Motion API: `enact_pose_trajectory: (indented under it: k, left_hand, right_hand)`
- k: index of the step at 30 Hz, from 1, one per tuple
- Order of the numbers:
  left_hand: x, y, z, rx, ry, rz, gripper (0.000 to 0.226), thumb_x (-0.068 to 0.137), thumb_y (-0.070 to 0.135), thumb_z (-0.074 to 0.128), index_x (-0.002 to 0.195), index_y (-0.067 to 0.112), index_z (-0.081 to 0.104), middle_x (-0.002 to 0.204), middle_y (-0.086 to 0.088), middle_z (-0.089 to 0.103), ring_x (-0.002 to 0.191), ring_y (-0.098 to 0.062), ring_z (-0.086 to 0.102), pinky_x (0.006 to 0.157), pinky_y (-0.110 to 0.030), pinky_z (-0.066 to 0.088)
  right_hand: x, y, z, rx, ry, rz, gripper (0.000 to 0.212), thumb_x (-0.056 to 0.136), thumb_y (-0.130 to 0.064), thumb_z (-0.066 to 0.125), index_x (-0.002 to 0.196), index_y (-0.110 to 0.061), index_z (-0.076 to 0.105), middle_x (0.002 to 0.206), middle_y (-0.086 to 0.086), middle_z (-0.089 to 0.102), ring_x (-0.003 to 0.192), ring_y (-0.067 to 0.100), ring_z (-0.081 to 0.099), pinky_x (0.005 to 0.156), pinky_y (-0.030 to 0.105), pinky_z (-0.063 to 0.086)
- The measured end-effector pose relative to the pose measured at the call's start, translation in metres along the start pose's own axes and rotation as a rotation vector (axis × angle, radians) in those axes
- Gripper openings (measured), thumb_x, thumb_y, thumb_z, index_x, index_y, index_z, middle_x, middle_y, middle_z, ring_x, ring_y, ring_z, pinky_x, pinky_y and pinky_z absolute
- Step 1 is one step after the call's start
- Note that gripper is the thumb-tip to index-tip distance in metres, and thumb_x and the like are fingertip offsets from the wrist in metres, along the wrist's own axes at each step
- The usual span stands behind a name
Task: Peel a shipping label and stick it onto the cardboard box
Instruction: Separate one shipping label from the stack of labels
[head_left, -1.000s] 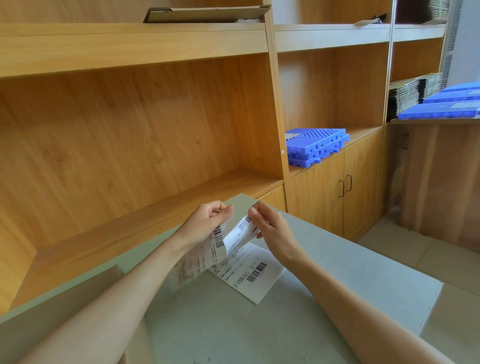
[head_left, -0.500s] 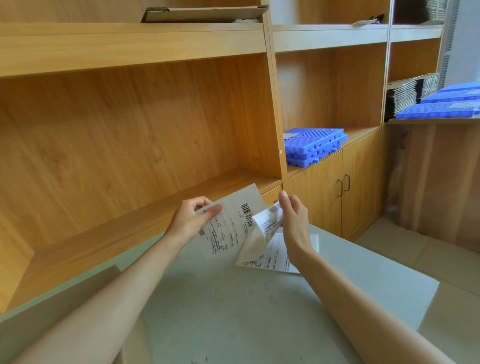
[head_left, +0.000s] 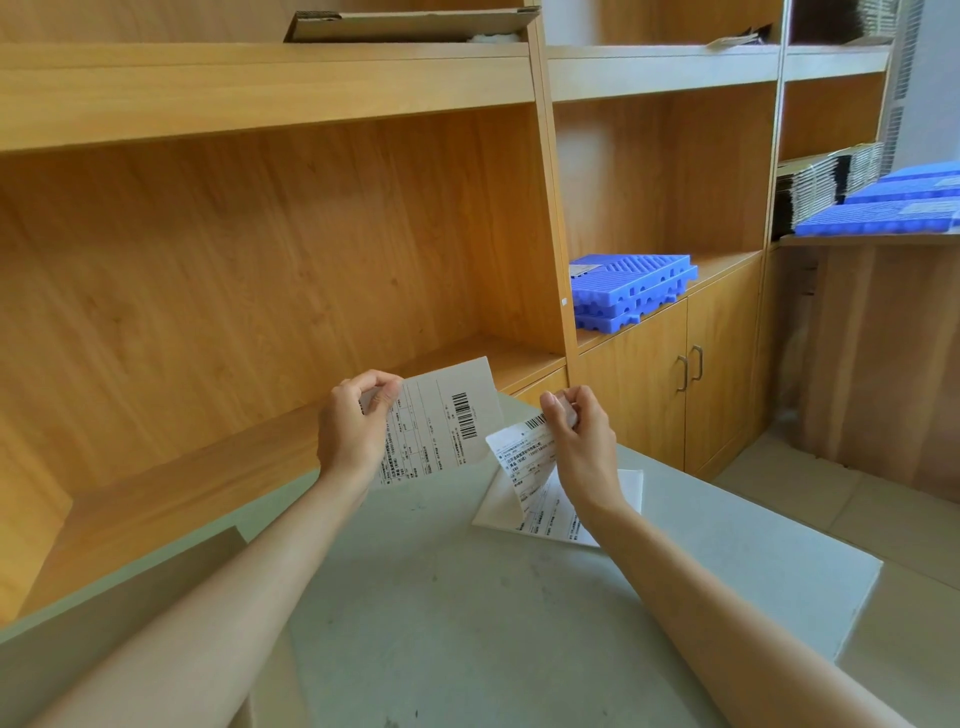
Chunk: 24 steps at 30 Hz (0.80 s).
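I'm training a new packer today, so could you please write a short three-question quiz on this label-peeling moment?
1. True or false: the left hand holds a printed label up off the grey table.
2. What does the right hand pinch? A) label strip B) blue trays C) cabinet handle
3. Fill in: the blue trays sit on a wooden ____.

Key: 1 true; 2 A; 3 shelf.
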<state>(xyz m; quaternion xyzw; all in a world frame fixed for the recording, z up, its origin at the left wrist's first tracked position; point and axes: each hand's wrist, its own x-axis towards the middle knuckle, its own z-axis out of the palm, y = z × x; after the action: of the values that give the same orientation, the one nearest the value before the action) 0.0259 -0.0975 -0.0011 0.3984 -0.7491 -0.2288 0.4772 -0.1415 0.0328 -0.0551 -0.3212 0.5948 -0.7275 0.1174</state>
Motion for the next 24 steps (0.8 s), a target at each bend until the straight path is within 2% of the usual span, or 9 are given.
enact_pose_trajectory:
  k: [2, 4, 12, 15, 17, 19, 22, 24]
  left_hand:
    - [0.000, 0.001, 0.000, 0.015, 0.017, 0.016, 0.012, 0.095, 0.025, 0.063, 0.088, 0.024, 0.074, 0.096, 0.000, 0.072, 0.097, -0.024, 0.063, 0.076, -0.035, 0.046]
    - [-0.002, 0.004, 0.001, 0.021, 0.023, 0.028, 0.012, 0.095, 0.024, 0.063, 0.089, 0.023, 0.074, 0.102, -0.002, 0.072, 0.101, -0.020, 0.062, 0.080, -0.033, 0.045]
    - [-0.004, 0.009, -0.002, 0.001, 0.059, 0.054, 0.013, 0.096, 0.022, 0.062, 0.086, 0.026, 0.070, 0.102, -0.004, 0.071, 0.097, -0.019, 0.061, 0.080, -0.035, 0.045]
    - [-0.005, 0.011, -0.002, -0.003, 0.037, 0.069, 0.012, 0.096, 0.023, 0.062, 0.087, 0.025, 0.071, 0.103, -0.004, 0.070, 0.095, -0.016, 0.059, 0.081, -0.034, 0.044]
    - [-0.006, 0.013, -0.002, -0.003, 0.035, 0.076, 0.012, 0.096, 0.024, 0.062, 0.088, 0.026, 0.070, 0.103, -0.003, 0.069, 0.095, -0.016, 0.058, 0.083, -0.036, 0.045]
    - [-0.007, 0.014, -0.003, 0.003, 0.035, 0.072, 0.013, 0.096, 0.023, 0.061, 0.088, 0.027, 0.070, 0.101, -0.002, 0.066, 0.094, -0.017, 0.057, 0.082, -0.036, 0.044]
    - [-0.008, 0.015, -0.002, -0.010, 0.033, 0.077, 0.011, 0.095, 0.021, 0.060, 0.095, 0.025, 0.070, 0.105, 0.000, 0.063, 0.096, -0.016, 0.056, 0.080, -0.034, 0.043]
    - [-0.008, 0.016, -0.004, -0.052, 0.069, 0.097, 0.014, 0.092, 0.018, 0.066, 0.106, 0.021, 0.067, 0.106, 0.001, 0.064, 0.101, -0.018, 0.056, 0.084, -0.036, 0.045]
  right_hand:
    - [-0.001, 0.000, 0.000, -0.006, -0.010, -0.002, 0.022, 0.099, -0.029, 0.054, 0.083, -0.015, 0.049, 0.070, -0.007, 0.049, 0.064, 0.010, 0.046, 0.060, 0.027, 0.039]
    - [0.000, 0.001, 0.001, -0.020, -0.015, -0.006, 0.022, 0.099, -0.031, 0.054, 0.085, -0.014, 0.051, 0.071, -0.006, 0.050, 0.066, 0.011, 0.048, 0.062, 0.028, 0.040]
    - [0.003, 0.007, 0.002, -0.059, -0.022, 0.000, 0.022, 0.100, -0.035, 0.050, 0.090, -0.016, 0.053, 0.074, -0.005, 0.054, 0.073, 0.017, 0.053, 0.066, 0.035, 0.043]
    - [0.003, 0.010, 0.004, -0.101, -0.049, -0.028, 0.017, 0.098, -0.038, 0.051, 0.109, -0.024, 0.054, 0.090, -0.005, 0.055, 0.094, 0.023, 0.057, 0.082, 0.043, 0.048]
    - [0.001, 0.008, 0.004, -0.158, -0.061, -0.111, 0.024, 0.098, -0.038, 0.051, 0.120, -0.031, 0.053, 0.111, -0.003, 0.052, 0.114, 0.021, 0.048, 0.096, 0.040, 0.043]
    - [-0.003, 0.002, 0.004, -0.311, -0.072, -0.246, 0.027, 0.098, -0.047, 0.044, 0.116, -0.035, 0.060, 0.129, -0.004, 0.047, 0.125, 0.018, 0.038, 0.102, 0.035, 0.032]
    - [-0.012, -0.007, 0.005, -0.472, -0.179, -0.427, 0.044, 0.094, -0.059, 0.030, 0.099, -0.035, 0.067, 0.136, -0.011, 0.045, 0.130, 0.011, 0.030, 0.098, 0.032, 0.023]
    - [-0.017, -0.009, 0.006, -0.415, -0.274, -0.441, 0.042, 0.092, -0.061, 0.030, 0.102, -0.034, 0.061, 0.130, -0.014, 0.046, 0.127, 0.008, 0.035, 0.099, 0.032, 0.022]
